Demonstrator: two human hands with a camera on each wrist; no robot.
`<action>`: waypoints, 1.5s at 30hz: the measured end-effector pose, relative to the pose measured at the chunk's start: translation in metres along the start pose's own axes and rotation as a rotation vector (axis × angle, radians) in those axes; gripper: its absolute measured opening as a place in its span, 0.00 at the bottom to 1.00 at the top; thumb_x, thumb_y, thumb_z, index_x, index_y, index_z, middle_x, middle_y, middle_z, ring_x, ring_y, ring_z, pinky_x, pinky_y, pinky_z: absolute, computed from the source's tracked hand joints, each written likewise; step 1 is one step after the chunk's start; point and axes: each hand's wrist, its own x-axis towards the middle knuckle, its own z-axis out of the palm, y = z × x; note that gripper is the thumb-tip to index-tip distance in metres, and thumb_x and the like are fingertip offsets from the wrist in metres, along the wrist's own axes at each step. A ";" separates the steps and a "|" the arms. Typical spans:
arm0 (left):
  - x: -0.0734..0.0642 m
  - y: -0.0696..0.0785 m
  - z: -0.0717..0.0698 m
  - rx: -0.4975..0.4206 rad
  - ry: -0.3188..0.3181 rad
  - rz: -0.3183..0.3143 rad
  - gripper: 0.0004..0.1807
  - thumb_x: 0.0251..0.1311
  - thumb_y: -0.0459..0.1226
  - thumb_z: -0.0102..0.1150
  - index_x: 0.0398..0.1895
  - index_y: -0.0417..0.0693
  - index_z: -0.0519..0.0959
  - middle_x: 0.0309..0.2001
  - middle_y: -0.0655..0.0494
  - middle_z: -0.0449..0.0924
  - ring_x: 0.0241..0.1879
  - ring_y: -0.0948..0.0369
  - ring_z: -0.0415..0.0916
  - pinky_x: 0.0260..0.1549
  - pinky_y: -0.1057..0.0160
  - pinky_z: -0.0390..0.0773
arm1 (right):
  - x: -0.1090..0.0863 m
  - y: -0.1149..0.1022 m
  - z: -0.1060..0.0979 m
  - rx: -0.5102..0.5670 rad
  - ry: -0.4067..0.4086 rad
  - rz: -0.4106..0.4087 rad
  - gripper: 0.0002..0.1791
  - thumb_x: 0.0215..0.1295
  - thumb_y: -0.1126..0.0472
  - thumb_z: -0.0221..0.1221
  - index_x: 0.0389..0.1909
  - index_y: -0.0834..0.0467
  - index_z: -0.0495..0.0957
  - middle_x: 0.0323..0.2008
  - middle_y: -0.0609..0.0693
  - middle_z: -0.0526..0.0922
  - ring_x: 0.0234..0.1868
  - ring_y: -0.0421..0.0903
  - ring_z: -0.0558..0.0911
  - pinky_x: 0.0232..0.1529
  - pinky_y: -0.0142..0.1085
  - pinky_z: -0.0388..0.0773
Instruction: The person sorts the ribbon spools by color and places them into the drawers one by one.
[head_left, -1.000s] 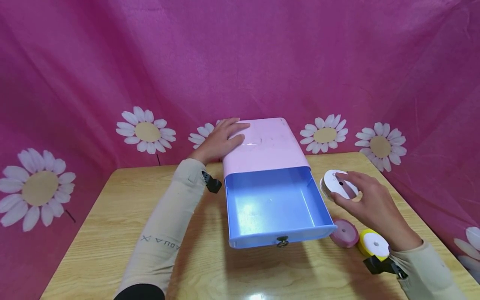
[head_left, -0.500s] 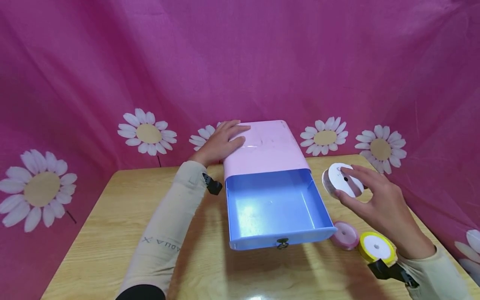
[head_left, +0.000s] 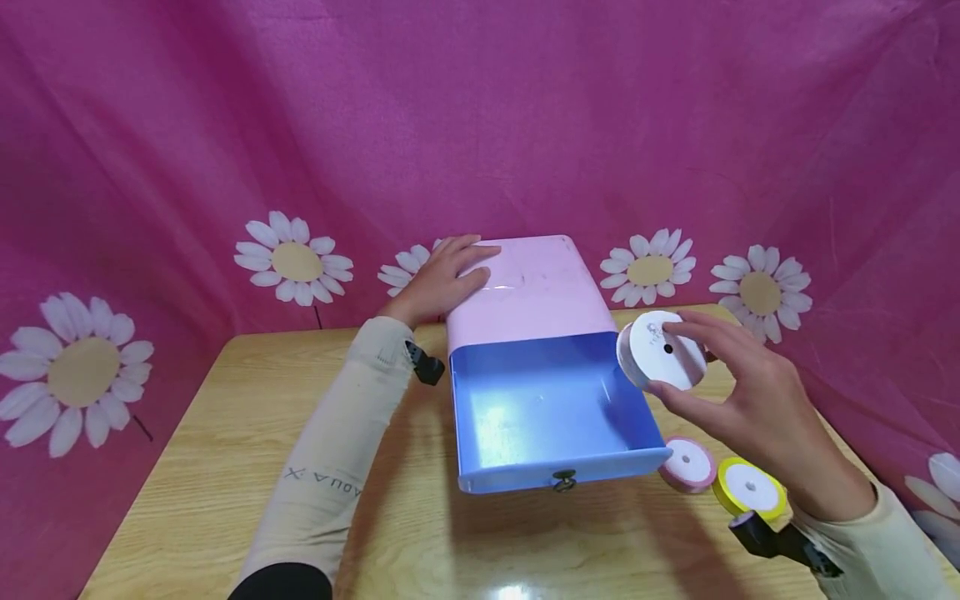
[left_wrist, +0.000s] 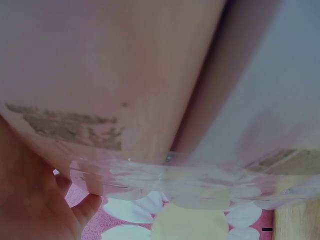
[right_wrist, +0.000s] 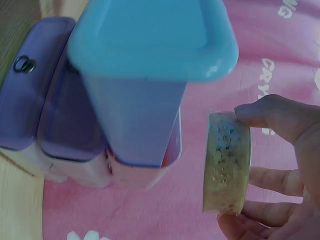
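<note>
My right hand (head_left: pixel 768 408) pinches a ribbon spool (head_left: pixel 660 367) with white sides between thumb and fingers. In the head view the spool overlaps the right rim of a blue drawer (head_left: pixel 517 408), whose shadowed right side lies below it. Star-patterned ribbon shows on the spool's (right_wrist: pixel 227 165) edge in the right wrist view. The drawer is pulled out of a pink cabinet (head_left: pixel 540 292) and holds nothing. My left hand (head_left: pixel 438 287) rests with fingers extended on the cabinet's top left edge; in the left wrist view its thumb and fingers (left_wrist: pixel 87 207) touch the clear-taped edge.
A pink ribbon spool (head_left: pixel 688 464) and a yellow ribbon spool (head_left: pixel 750 487) lie on the wooden table (head_left: pixel 285 433) right of the drawer. Two more drawers (right_wrist: pixel 70 120) below the open one are closed. A magenta flowered cloth (head_left: pixel 480 125) hangs behind.
My right hand has lifted the ribbon spool and carried it left to the drawer's right rim. The left hand stays on the cabinet.
</note>
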 end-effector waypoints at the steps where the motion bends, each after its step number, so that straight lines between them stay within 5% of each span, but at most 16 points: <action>1: 0.000 0.000 0.000 0.000 0.000 -0.003 0.24 0.62 0.51 0.44 0.62 0.64 0.65 0.68 0.55 0.52 0.67 0.58 0.42 0.62 0.47 0.46 | 0.001 -0.003 0.001 0.010 -0.003 -0.011 0.39 0.30 0.55 0.76 0.52 0.49 0.74 0.52 0.45 0.74 0.41 0.39 0.72 0.38 0.21 0.64; 9: 0.000 0.000 -0.001 0.000 0.005 -0.006 0.25 0.62 0.52 0.43 0.63 0.64 0.65 0.68 0.55 0.52 0.67 0.59 0.43 0.61 0.48 0.49 | 0.004 -0.018 0.012 0.067 -0.053 -0.117 0.37 0.29 0.56 0.76 0.48 0.52 0.75 0.54 0.47 0.73 0.40 0.38 0.72 0.37 0.23 0.66; 22: -0.001 -0.001 0.000 0.005 0.000 0.009 0.24 0.62 0.52 0.43 0.63 0.64 0.65 0.68 0.55 0.51 0.67 0.59 0.43 0.61 0.48 0.49 | 0.010 -0.029 0.028 0.072 -0.184 -0.173 0.37 0.32 0.52 0.75 0.50 0.52 0.73 0.57 0.48 0.70 0.53 0.41 0.71 0.40 0.30 0.76; 29: -0.001 0.001 0.001 -0.026 0.011 -0.017 0.24 0.61 0.51 0.44 0.62 0.65 0.65 0.68 0.56 0.52 0.66 0.60 0.43 0.61 0.48 0.50 | 0.018 -0.026 0.036 0.106 -0.253 -0.199 0.36 0.34 0.48 0.73 0.49 0.51 0.73 0.56 0.49 0.72 0.51 0.43 0.73 0.42 0.39 0.77; 39: -0.001 0.000 0.002 -0.005 0.008 -0.009 0.24 0.62 0.51 0.43 0.62 0.64 0.65 0.68 0.60 0.51 0.67 0.61 0.43 0.61 0.50 0.50 | 0.027 -0.022 0.051 0.179 -0.400 -0.185 0.34 0.40 0.39 0.67 0.51 0.47 0.72 0.55 0.44 0.72 0.47 0.38 0.74 0.44 0.38 0.75; 45: 0.000 -0.001 0.002 -0.010 0.023 -0.003 0.24 0.62 0.50 0.43 0.62 0.64 0.65 0.67 0.59 0.52 0.66 0.61 0.44 0.61 0.51 0.50 | 0.033 -0.022 0.061 0.187 -0.465 -0.230 0.32 0.41 0.42 0.68 0.49 0.48 0.73 0.51 0.43 0.75 0.47 0.38 0.74 0.46 0.37 0.74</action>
